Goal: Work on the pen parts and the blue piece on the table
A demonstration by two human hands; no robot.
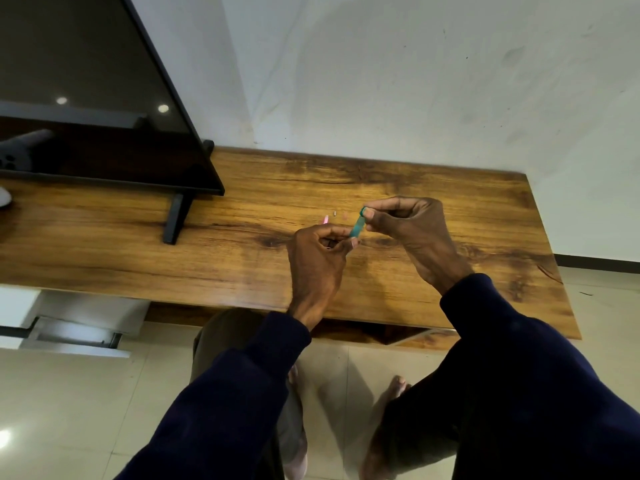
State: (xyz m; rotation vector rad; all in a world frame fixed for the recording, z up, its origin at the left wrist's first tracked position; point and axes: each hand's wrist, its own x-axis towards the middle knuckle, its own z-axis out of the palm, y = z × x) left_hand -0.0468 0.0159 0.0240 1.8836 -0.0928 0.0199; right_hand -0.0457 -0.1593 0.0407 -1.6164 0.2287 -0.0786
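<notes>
1. Wood-grain bench [450,209] runs along a white wall [381,71]; its bare stretch serves as the work surface, with both hands held low over the middle of it.
2. Dark flat screen [86,98] stands on a black foot [176,216] at the bench's far left, well apart from the hands, so it leaves the working patch free.
3. Dark blue sleeves [519,358] reach in from below; both forearms angle inward so the hands meet at the centre.
4. Right hand [412,223] is curled, thumb and forefinger pinching the upper end of a small teal tube [357,226], which seems to have a darker ring or cap at that end. Tube is off the bench, tilted, held between the two hands.
5. Left hand [318,251] is curled too, its fingertips closed on the tube's lower end, likely to steady it against the other hand's pull or twist. Something pink [326,220] pokes out behind this hand; whether it is held or lies on the bench cannot be told.
6. Tiny pale piece [335,213] lies on the bench just beyond the hands, set within easy reach.
</notes>
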